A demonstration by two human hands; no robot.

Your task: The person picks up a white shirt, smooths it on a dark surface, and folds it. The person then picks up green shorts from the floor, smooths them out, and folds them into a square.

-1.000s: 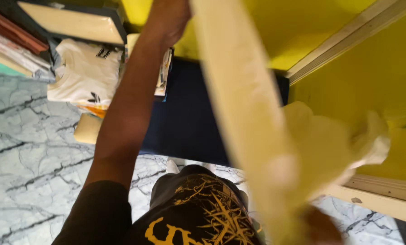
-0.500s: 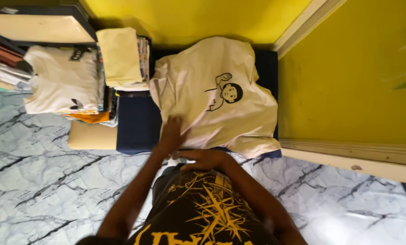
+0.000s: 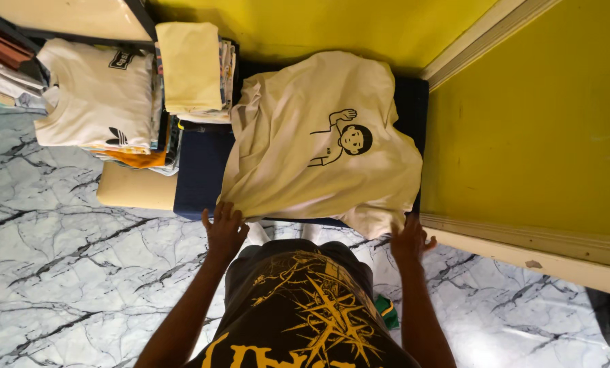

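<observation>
A cream T-shirt point(image 3: 318, 150) with a black cartoon figure printed on it lies spread face up on a dark blue cushion point(image 3: 202, 170). My left hand point(image 3: 224, 232) rests with fingers spread at the shirt's near left hem. Over at the near right corner of the hem is my right hand point(image 3: 411, 240), fingers apart and touching the cloth. Neither hand is closed around the fabric. Below the hands I see my own black shirt with a yellow pattern.
A stack of folded shirts point(image 3: 94, 102) with a white one on top sits at the left, a folded cream pile point(image 3: 192, 68) beside it. Yellow walls point(image 3: 536, 129) stand behind and to the right. The floor point(image 3: 80, 272) is grey marbled tile.
The shirt, held up in the air a second ago, now lies flat on the cushion. My hands have moved apart from its middle to the hem's two near corners.
</observation>
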